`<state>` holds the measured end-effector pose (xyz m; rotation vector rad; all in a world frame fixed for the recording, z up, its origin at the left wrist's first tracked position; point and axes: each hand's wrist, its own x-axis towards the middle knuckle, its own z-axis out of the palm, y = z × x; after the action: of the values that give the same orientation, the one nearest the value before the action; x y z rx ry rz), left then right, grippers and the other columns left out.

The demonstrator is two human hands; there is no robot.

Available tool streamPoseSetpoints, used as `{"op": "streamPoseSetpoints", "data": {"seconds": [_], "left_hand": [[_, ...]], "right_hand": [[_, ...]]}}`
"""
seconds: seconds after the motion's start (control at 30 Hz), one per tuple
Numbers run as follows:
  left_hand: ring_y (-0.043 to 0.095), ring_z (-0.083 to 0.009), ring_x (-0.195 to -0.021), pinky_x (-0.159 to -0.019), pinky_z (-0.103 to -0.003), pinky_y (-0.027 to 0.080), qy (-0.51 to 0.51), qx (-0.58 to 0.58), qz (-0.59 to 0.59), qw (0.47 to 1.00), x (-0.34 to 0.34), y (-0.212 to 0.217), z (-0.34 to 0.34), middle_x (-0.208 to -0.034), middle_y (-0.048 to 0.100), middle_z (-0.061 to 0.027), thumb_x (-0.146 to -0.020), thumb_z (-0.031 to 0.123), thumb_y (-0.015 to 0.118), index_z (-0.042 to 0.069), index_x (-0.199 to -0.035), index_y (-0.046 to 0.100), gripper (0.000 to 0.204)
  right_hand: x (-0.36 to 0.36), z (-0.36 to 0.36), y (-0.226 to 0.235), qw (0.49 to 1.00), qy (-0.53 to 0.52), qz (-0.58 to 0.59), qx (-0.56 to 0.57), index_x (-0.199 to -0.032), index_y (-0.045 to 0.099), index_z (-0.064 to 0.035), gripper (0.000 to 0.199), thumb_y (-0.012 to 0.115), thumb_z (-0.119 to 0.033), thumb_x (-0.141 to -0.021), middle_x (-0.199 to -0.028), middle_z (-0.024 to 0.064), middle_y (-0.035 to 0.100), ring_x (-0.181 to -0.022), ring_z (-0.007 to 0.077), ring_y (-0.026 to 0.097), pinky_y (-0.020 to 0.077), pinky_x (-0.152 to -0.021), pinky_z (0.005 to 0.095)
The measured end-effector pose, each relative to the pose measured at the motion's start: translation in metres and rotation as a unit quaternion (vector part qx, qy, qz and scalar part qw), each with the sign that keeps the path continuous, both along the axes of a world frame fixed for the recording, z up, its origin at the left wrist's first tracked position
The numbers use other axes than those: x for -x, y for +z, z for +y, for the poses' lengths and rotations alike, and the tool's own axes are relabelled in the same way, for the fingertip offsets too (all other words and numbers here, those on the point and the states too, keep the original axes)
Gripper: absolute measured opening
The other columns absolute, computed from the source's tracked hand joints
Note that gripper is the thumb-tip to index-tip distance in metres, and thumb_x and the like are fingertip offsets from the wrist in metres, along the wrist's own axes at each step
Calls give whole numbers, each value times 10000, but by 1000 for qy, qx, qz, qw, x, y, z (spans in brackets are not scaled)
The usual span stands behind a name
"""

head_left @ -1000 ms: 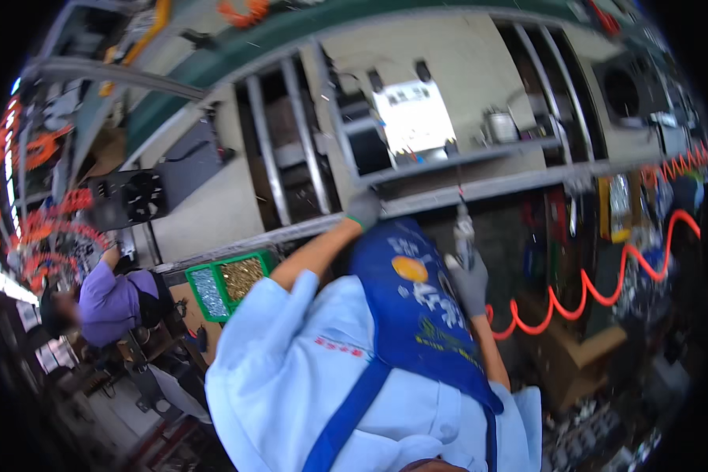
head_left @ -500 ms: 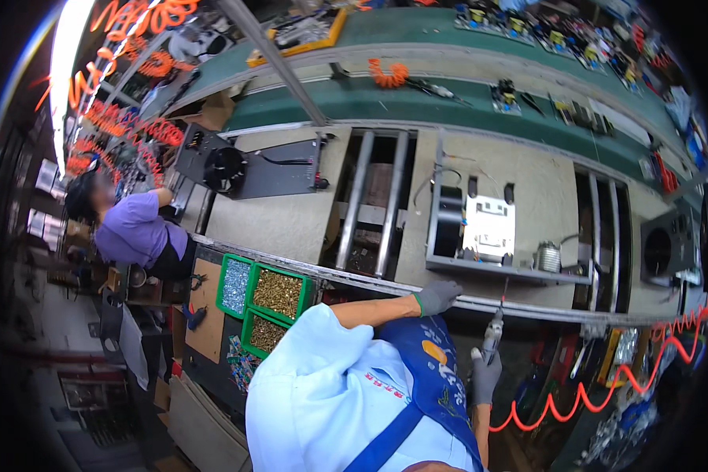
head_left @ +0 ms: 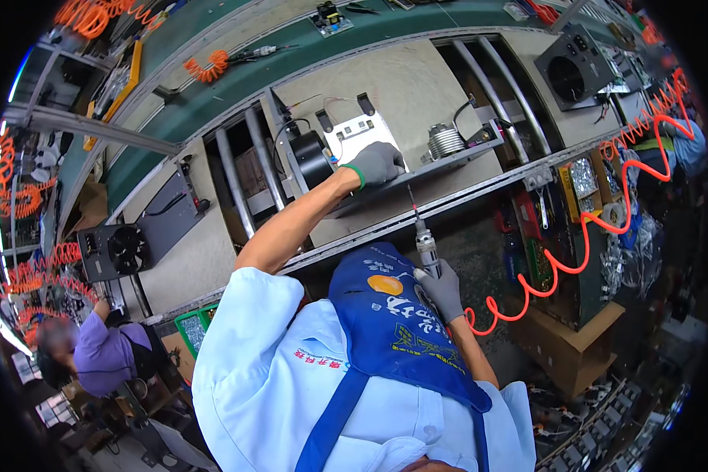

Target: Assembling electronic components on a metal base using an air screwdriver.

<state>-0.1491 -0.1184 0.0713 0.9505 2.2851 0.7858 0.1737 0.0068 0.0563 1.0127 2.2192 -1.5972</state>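
My right hand [head_left: 442, 287], in a grey glove, is closed round a pneumatic screwdriver [head_left: 426, 245]. Its thin bit points up at the near wall of a dark metal chassis [head_left: 456, 161] without clearly touching it. My left hand [head_left: 379, 163], gloved in grey with a green cuff, reaches over the chassis, fingers curled down beside its near wall. What those fingers hold, if anything, is hidden. Inside the chassis lie a bright white board [head_left: 362, 135], a black fan-like cylinder [head_left: 311, 157] and a ribbed silvery round part [head_left: 446, 141].
Steel rollers [head_left: 236, 185] break up the bench. Other chassis stand left [head_left: 116, 250] and right [head_left: 572, 71]. A red coiled air hose [head_left: 554, 277] hangs right. A person in purple [head_left: 110, 358] works far left. A cardboard box [head_left: 566, 346] stands on the floor.
My left hand has moved from the bench's near edge onto the chassis. My right hand still holds the screwdriver. The view has turned and shifted to the right.
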Motion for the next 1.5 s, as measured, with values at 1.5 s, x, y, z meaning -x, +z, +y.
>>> {"op": "streamPoseSetpoints", "data": {"seconds": [1.5], "left_hand": [[692, -405, -917, -812, -492, 563, 0, 32, 45, 998, -55, -1, 5, -993, 688, -237, -895, 172, 605, -15, -949, 706, 219]], "right_hand": [[16, 14, 74, 991, 38, -118, -59, -997, 663, -20, 584, 822, -528, -756, -889, 198, 713, -841, 344, 717, 542, -781, 425]]}}
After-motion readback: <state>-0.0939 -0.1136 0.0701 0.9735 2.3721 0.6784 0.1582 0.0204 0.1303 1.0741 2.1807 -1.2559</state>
